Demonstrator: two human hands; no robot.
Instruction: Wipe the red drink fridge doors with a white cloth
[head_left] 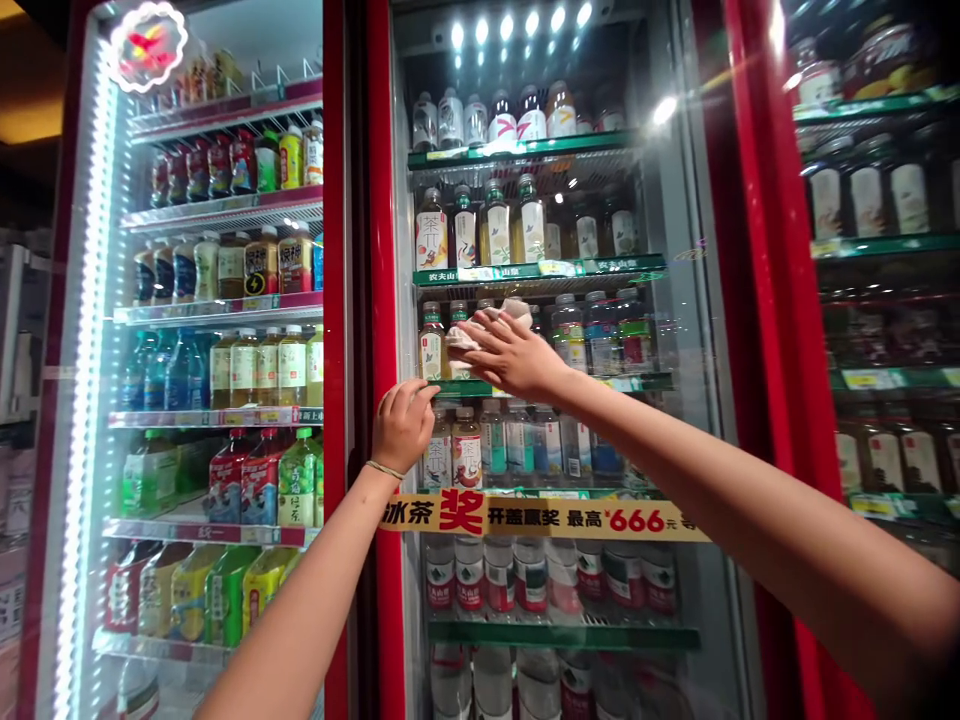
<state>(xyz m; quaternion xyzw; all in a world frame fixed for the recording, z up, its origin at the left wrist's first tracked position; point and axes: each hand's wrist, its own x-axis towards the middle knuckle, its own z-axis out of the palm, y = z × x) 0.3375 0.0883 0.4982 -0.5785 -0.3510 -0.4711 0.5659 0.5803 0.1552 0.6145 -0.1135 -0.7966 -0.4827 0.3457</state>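
My right hand (pixel 510 352) lies spread and flat over a crumpled whitish cloth (pixel 517 311), pressing it against the glass door (pixel 637 420) of the middle drinks fridge. Parts of the cloth stick out above and left of the fingers; the rest is hidden under the palm. Lower and to the left, my left hand (pixel 403 425) has its fingers bent around the red door frame (pixel 384 250), at its inner edge. A thin band circles the left wrist. Behind the glass, bottled drinks (pixel 512 225) stand in rows on green-edged shelves.
A yellow promotional strip (pixel 540 517) runs across the door below both hands. To the left, a brightly lit fridge (pixel 217 310) holds several shelves of colourful bottles. Another red-framed glass door (pixel 780 250) with bottles behind it stands on the right.
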